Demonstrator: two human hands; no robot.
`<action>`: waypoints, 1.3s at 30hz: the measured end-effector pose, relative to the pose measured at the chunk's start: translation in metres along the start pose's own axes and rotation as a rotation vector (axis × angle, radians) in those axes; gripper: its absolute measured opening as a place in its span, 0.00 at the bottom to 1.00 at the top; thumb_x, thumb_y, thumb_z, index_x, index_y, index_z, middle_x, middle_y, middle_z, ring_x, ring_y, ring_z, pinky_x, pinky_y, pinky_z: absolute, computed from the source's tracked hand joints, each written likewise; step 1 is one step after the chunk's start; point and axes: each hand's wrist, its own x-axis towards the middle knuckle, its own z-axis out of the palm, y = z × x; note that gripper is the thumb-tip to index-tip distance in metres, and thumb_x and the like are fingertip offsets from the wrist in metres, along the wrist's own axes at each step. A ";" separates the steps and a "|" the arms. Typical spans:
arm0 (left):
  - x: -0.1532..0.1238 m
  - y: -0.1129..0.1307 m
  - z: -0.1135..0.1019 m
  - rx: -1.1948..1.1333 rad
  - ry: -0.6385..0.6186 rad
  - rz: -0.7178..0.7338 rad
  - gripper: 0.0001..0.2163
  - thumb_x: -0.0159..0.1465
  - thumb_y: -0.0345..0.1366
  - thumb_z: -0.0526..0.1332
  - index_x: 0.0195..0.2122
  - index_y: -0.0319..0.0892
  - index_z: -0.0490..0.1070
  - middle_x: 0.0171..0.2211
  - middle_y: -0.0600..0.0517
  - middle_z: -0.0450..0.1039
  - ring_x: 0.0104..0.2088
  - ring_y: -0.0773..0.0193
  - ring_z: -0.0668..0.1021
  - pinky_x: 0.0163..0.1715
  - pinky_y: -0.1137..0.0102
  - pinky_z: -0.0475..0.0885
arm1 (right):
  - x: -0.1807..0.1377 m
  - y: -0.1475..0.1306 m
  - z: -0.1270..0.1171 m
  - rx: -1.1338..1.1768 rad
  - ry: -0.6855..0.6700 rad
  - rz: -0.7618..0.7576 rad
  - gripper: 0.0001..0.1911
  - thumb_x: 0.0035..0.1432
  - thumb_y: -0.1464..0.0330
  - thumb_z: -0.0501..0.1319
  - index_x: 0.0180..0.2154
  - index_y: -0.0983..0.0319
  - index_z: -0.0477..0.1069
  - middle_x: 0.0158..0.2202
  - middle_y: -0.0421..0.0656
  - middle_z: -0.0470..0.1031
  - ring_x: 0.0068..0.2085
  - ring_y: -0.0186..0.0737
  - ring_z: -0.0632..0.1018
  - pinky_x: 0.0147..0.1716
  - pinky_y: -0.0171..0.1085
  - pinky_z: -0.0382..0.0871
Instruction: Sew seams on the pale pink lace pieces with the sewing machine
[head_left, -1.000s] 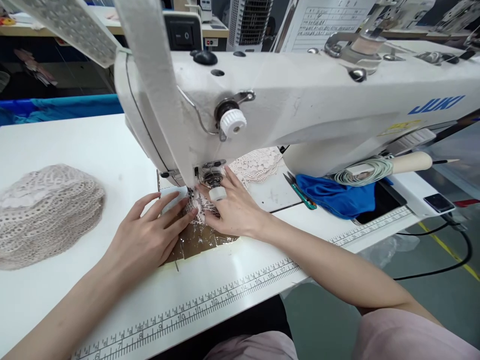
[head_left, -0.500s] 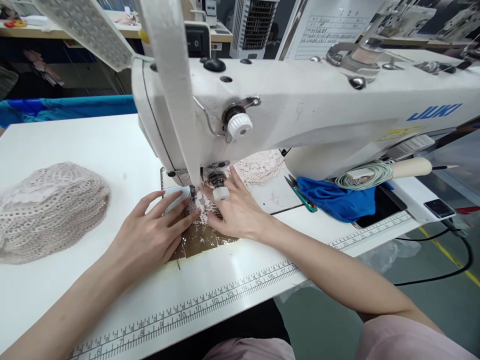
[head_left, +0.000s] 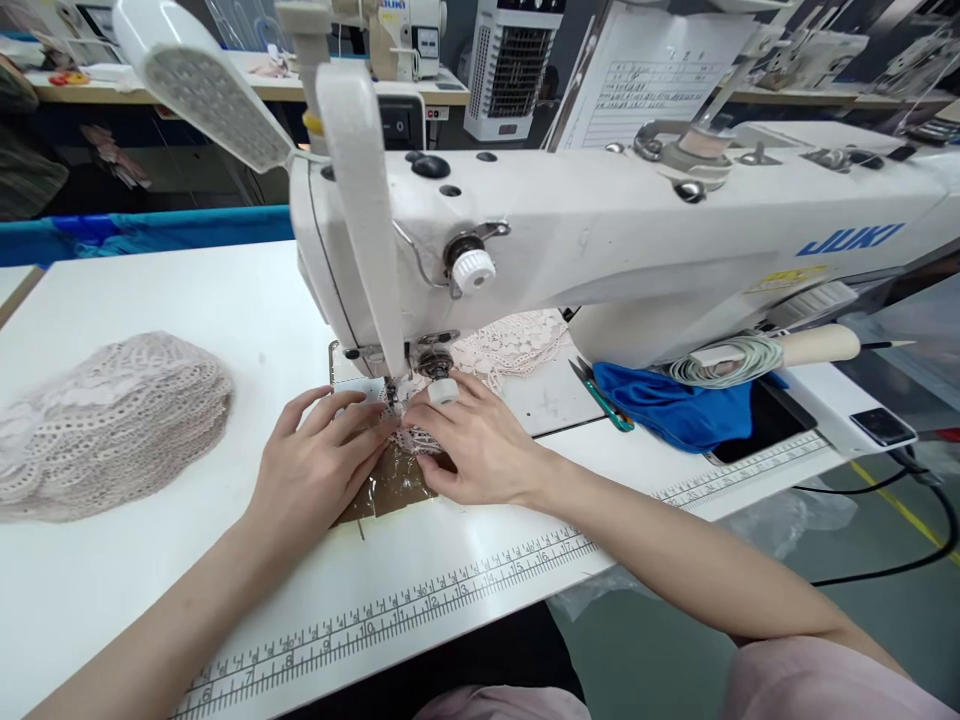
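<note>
A cream lace piece (head_left: 417, 440) lies under the needle area of a white sewing machine (head_left: 600, 220), beside the presser foot (head_left: 391, 392). My left hand (head_left: 322, 455) rests to the left of the foot, fingers stretched out and spread, with the fingertips at the lace's edge. To the right, my right hand (head_left: 480, 440) has bent fingers and thumb closed around the lace, whose near edge bunches up between them. The machine's white knob covers part of this hand's fingers. More lace (head_left: 517, 345) lies behind the hand under the machine arm.
At the left sits a stack of lace pieces (head_left: 112, 430). Thread snips (head_left: 604, 398), blue cloth (head_left: 667, 405) and a dark phone (head_left: 772, 420) lie at the right. A ruler strip (head_left: 390, 625) runs along the table's front edge.
My right hand has drawn slightly nearer and its fingers have curled in more, gathering the lace. My left hand stays by the foot. The view has shifted slightly.
</note>
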 end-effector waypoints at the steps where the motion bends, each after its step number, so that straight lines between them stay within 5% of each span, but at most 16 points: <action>1: 0.001 0.001 0.002 -0.015 0.034 -0.019 0.10 0.65 0.32 0.58 0.46 0.46 0.75 0.44 0.52 0.79 0.48 0.57 0.76 0.52 0.57 0.65 | 0.000 -0.001 0.001 -0.007 -0.001 0.000 0.18 0.53 0.70 0.56 0.46 0.66 0.71 0.41 0.47 0.78 0.45 0.47 0.74 0.56 0.50 0.60; 7: 0.005 0.002 0.005 -0.186 0.049 -0.178 0.06 0.66 0.32 0.58 0.39 0.46 0.75 0.40 0.55 0.79 0.43 0.61 0.77 0.52 0.57 0.63 | 0.004 -0.001 0.007 -0.019 0.072 0.005 0.14 0.59 0.67 0.57 0.45 0.66 0.72 0.38 0.46 0.78 0.42 0.44 0.75 0.51 0.46 0.63; 14: 0.003 0.004 0.002 -0.163 0.014 -0.098 0.12 0.64 0.29 0.58 0.46 0.45 0.74 0.40 0.53 0.78 0.44 0.59 0.76 0.56 0.55 0.61 | 0.004 0.001 0.007 -0.023 0.203 -0.103 0.11 0.64 0.73 0.56 0.34 0.61 0.76 0.36 0.38 0.81 0.37 0.35 0.77 0.40 0.37 0.67; 18: 0.008 0.002 0.005 -0.292 -0.062 -0.179 0.14 0.62 0.28 0.54 0.46 0.42 0.74 0.41 0.49 0.76 0.44 0.58 0.75 0.51 0.56 0.65 | 0.007 0.005 0.008 0.022 0.239 0.043 0.15 0.68 0.66 0.55 0.34 0.61 0.78 0.25 0.38 0.78 0.30 0.33 0.76 0.32 0.34 0.68; 23: 0.011 -0.008 0.011 -0.446 -0.108 -0.305 0.11 0.64 0.32 0.54 0.43 0.42 0.74 0.44 0.48 0.74 0.45 0.57 0.73 0.47 0.58 0.67 | 0.014 0.006 0.010 0.019 0.223 0.185 0.20 0.68 0.60 0.53 0.33 0.62 0.79 0.25 0.40 0.78 0.27 0.33 0.76 0.27 0.33 0.65; 39: 0.019 -0.009 0.006 -0.177 -0.121 -0.267 0.08 0.65 0.40 0.58 0.40 0.46 0.74 0.42 0.49 0.76 0.44 0.53 0.73 0.45 0.56 0.66 | 0.017 0.003 0.011 -0.117 0.342 0.137 0.21 0.69 0.60 0.53 0.30 0.60 0.78 0.20 0.37 0.74 0.22 0.30 0.71 0.23 0.32 0.59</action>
